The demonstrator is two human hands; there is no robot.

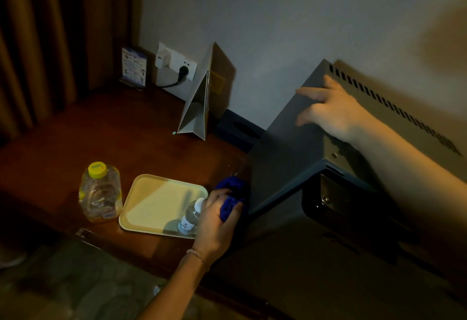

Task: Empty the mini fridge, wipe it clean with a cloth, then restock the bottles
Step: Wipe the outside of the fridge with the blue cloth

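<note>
Mini fridge (290, 148): a grey box on the right end of the wooden desk, its back near the wall; a row of vent slots runs along the top rear edge, and a dark glossy front panel faces down-right (whether the door is ajar I cannot tell).
Right hand (328, 110): lies on the fridge's top near its left edge, fingers spread and loosely bent, gripping nothing.
Left hand (217, 221): curled tightly round a bunched blue cloth (232, 193), held against the fridge's lower left side just above the desk.
Small bottle (190, 216): clear with a white cap, standing in the right corner of the pale tray (156, 201), just beside the left hand.
Large bottle (99, 193): clear with a yellow cap, standing on the desk left of the tray.
Desk (101, 137): dark reddish wood, dimly lit.
Room: pale wall with a socket plate (177, 67) holding a white adapter and a black plug; a small card stand (134, 67) beside it; a folded paper bag (202, 97) leaning at the wall; a dark tissue box (237, 130) between bag and fridge; brown curtains (38, 41) at left.
</note>
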